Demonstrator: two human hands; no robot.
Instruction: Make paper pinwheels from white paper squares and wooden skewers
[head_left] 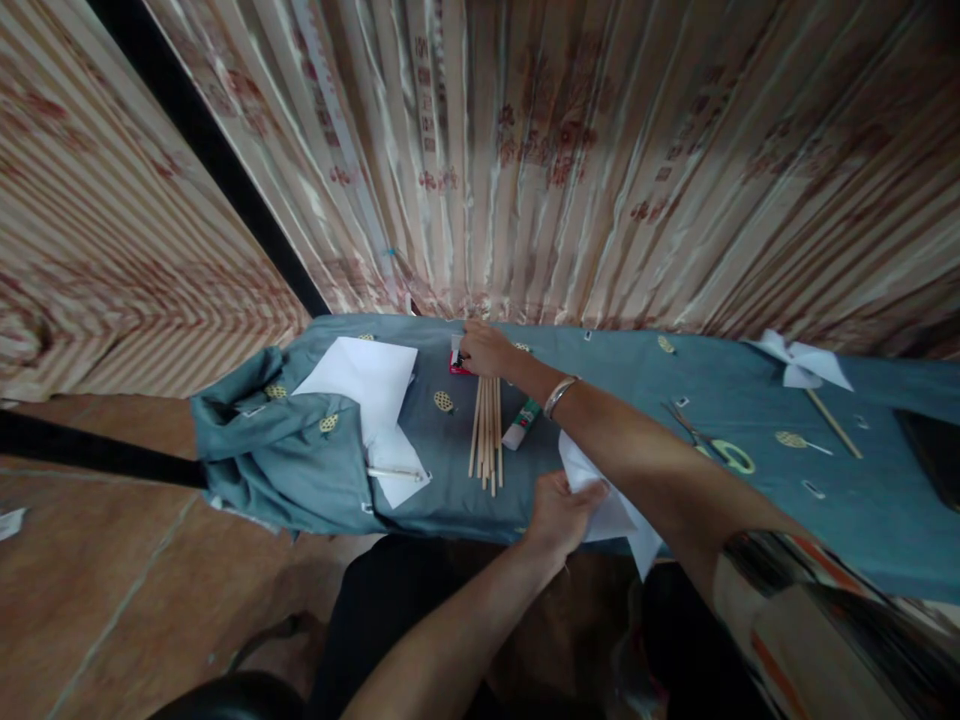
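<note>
My left hand point(561, 512) is closed on a folded white paper pinwheel point(611, 520), near the front edge of the cloth-covered table. Part of the pinwheel is hidden behind my right forearm. My right hand point(486, 350) reaches across to a small red box point(457, 362), its fingers bent together at the box. Whatever they grip there is too small to make out. Just below that hand lies a bunch of thin wooden sticks point(488, 430). Beside the sticks is a glue stick point(521, 424) with a green label and white cap.
White paper sheets point(367, 370) and a pen point(394, 473) lie at the left by bunched cloth point(277, 450). Scissors point(720, 450) with green handles are to the right. Farther right are a pinwheel on a stick point(802, 362) and a dark flat object point(930, 455). A curtain point(525, 180) hangs behind.
</note>
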